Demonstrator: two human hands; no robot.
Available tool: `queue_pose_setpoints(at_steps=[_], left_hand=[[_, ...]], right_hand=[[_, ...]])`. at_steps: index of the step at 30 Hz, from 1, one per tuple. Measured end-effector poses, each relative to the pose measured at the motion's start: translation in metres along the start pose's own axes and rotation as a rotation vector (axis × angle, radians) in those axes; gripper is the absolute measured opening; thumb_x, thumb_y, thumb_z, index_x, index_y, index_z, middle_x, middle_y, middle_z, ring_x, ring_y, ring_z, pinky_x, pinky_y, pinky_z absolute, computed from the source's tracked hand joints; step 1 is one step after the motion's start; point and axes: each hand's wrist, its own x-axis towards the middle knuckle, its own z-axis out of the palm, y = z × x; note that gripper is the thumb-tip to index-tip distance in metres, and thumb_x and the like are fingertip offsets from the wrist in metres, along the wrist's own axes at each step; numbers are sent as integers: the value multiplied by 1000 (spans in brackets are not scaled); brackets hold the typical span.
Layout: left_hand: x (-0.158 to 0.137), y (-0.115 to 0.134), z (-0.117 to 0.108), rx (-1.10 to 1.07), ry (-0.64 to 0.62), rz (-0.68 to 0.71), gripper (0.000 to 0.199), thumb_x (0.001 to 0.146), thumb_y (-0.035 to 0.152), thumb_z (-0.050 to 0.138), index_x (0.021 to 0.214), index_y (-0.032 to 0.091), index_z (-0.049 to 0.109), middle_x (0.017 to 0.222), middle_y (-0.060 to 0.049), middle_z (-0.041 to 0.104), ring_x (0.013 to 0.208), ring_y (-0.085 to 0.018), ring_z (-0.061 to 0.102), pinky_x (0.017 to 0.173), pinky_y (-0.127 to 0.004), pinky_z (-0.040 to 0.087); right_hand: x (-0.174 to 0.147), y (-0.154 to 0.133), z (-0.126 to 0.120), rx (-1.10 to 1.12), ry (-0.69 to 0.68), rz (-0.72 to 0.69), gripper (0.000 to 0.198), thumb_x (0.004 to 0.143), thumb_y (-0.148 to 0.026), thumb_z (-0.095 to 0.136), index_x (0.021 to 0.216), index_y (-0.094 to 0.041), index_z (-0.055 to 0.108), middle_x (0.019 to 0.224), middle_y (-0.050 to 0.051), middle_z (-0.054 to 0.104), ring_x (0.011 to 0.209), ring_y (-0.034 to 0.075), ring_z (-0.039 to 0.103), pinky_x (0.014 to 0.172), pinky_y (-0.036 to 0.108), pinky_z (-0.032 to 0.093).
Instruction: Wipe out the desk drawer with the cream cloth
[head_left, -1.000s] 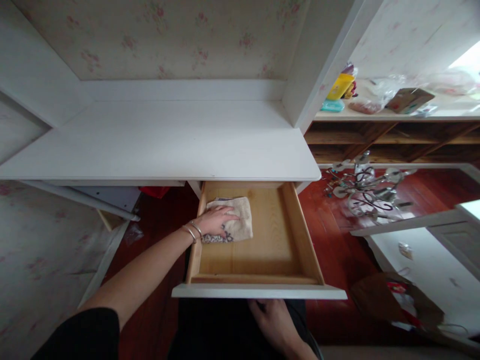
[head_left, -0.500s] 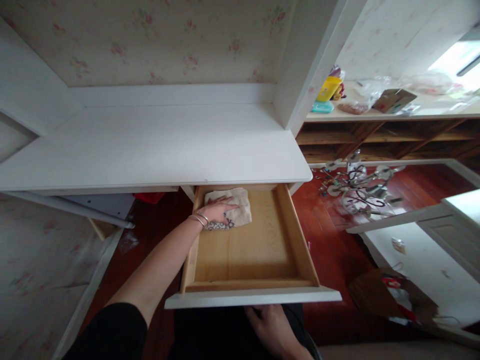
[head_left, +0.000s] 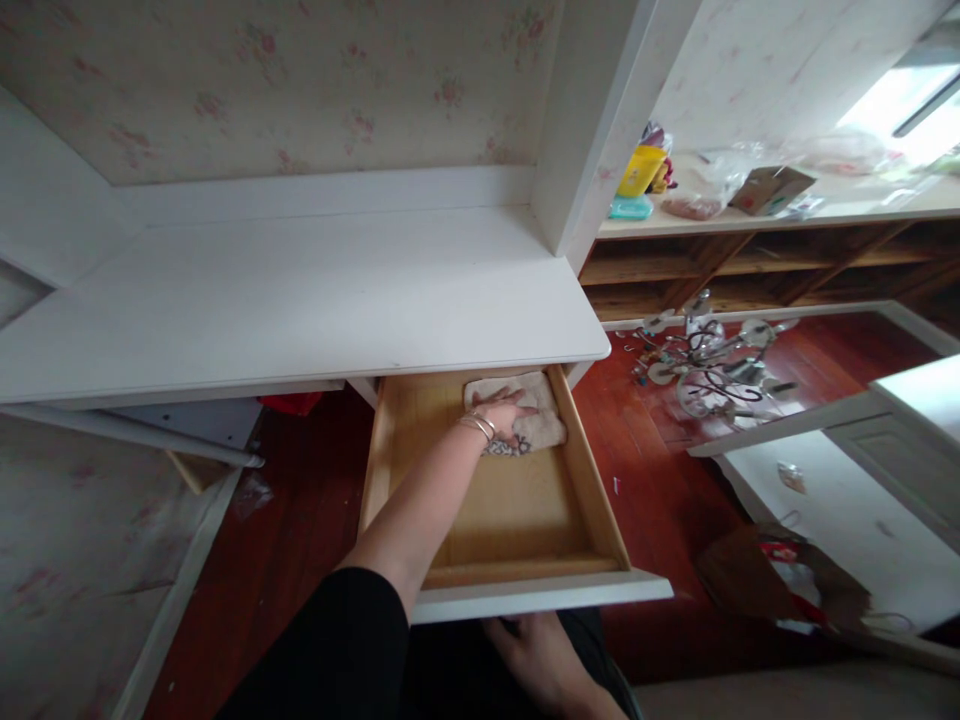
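A pulled-out wooden drawer [head_left: 600, 520] with a white front sticks out from under a white desk [head_left: 300, 290]. My left hand [head_left: 504, 413], bracelets on the wrist, presses flat on a beige cloth [head_left: 541, 420] at the drawer's back right corner. My right hand [head_left: 541, 660] rests low beneath the drawer front, fingers loosely spread, holding nothing that I can see.
A metal chandelier [head_left: 705, 360] lies on the red wooden floor to the right. A shelf unit [head_left: 750, 270] behind it carries a yellow container [head_left: 641, 170], bags and a cardboard box [head_left: 772, 188]. White panels [head_left: 847, 470] and a brown paper bag [head_left: 780, 585] lie at lower right.
My left hand has slid the cloth from the drawer's back left across to the back right corner. The right hand has stayed below the drawer front.
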Motion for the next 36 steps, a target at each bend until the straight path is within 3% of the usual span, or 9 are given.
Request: queue_pose_setpoints(at_steps=[4,10,13,17,19,22,29,36], left_hand=[[2,9,1,-4,-3,-18,93,67,49,75,145,53,24,163,6,-2,144,-45,-1,93,-84,21],[-23,16,16,-31,-17,12,95,68,59,70,146,54,17,162,5,-5,145,-43,-3,96,-83,14],[-41,32,28,-19,-60,61,93,67,61,69,146,53,20,163,3,-3,144,-46,0,94,-83,18],[-72,66,60,-64,-120,123,86,74,67,58,149,48,20,163,-2,-3,142,-50,5,91,-84,21],[-86,81,76,-70,-113,140,68,83,62,48,146,48,28,163,-3,5,141,-50,10,90,-84,22],[-99,93,88,-53,-28,152,59,87,46,48,144,48,34,160,-7,17,136,-48,23,87,-81,31],[-111,86,86,35,102,181,62,85,30,53,144,44,37,157,-8,21,129,-43,33,85,-71,43],[-132,61,91,46,98,170,68,81,43,66,143,43,38,155,-10,24,127,-44,35,83,-67,48]], right_hand=[[0,2,-1,24,-4,21,38,94,-44,45,94,-21,75,102,7,74,108,26,63,97,33,42],[0,5,2,41,12,12,39,94,-46,45,102,-21,75,110,6,72,110,26,61,98,34,41],[1,3,2,52,14,-5,35,94,-40,46,103,-21,74,112,6,71,110,25,62,98,33,42],[0,-4,-1,40,24,-21,33,94,-37,46,94,-20,74,104,6,73,107,24,62,96,31,42],[0,-8,-2,28,38,-25,33,94,-36,45,89,-20,73,95,5,73,103,23,64,95,31,42],[-1,-11,-1,2,53,-25,33,94,-36,45,86,-19,72,90,6,73,99,23,64,93,31,43],[-3,-13,2,-31,37,23,40,96,-43,41,93,-20,74,99,7,73,105,25,62,95,34,43],[-3,-12,3,-61,28,51,41,96,-46,42,96,-20,75,103,9,73,107,26,62,96,34,42]])
